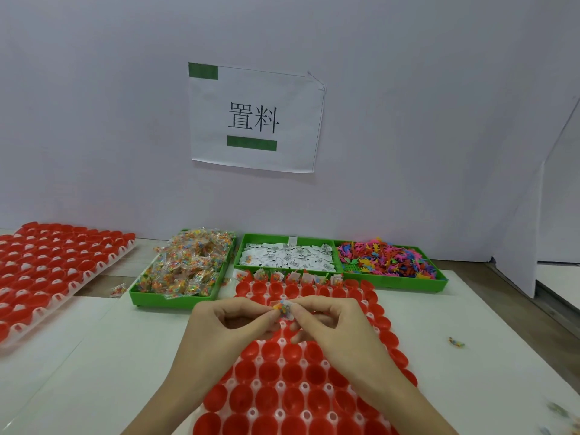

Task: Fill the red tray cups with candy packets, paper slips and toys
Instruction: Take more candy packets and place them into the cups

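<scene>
Two bare hands, left [232, 321] and right [329, 318], and bare forearms are showing; no sleeves, gloves, rings or watch are appearing on them.

The left hand [219, 321] and the right hand [332, 321] are held together, fingertips nearly meeting, fingers curled in a pinch; both forearms are angled inward.

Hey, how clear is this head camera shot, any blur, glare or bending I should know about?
Head view: even soft light, no glare; wide-angle bending at the wall edge on the right; the stray packets bottom right smear with blur; both hands, left hand and right hand, and the candy packet look fairly sharp.
</scene>
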`<state>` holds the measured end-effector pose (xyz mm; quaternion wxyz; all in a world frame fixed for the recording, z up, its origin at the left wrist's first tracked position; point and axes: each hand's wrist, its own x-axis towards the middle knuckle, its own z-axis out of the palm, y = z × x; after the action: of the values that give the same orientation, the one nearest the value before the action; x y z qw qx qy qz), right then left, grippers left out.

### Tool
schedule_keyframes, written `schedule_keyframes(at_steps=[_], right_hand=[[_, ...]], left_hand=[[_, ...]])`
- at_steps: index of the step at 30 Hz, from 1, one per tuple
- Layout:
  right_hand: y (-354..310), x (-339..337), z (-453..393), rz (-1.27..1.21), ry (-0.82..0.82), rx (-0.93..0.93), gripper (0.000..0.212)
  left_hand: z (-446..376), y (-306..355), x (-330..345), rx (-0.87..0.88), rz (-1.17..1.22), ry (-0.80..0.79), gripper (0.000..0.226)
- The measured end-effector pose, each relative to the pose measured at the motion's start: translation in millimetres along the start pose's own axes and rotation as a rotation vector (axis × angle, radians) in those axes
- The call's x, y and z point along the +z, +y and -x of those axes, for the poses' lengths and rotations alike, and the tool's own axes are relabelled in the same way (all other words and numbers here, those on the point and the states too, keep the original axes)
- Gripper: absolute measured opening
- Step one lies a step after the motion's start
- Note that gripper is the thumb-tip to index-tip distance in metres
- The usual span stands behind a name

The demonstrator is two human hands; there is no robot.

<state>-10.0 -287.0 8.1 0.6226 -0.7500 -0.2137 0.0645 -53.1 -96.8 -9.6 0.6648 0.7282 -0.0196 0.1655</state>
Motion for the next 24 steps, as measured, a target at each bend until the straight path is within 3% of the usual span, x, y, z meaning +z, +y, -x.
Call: schedule_keyframes(at_steps=[6,14,19,24], right_hand=[[-1,-1,0,0.031,0.034,-0.095,0.004],[0,6,4,0.314,0.063,-0.187,0.019],[-5,0,-2,0.133,0.063,-0.118,0.032],[1,-42,-46,0.228,0.178,-0.028,0.027]], left_hand=[[1,2,-2,0.021,-0.084,0.006,0.01],[3,4,-2,0.084,-0.134,-0.062,0.022],[0,5,-5,0.074,-0.143,-0.042,0.016],[0,8,-7,0.036,-0.058,-0.06,0.011]])
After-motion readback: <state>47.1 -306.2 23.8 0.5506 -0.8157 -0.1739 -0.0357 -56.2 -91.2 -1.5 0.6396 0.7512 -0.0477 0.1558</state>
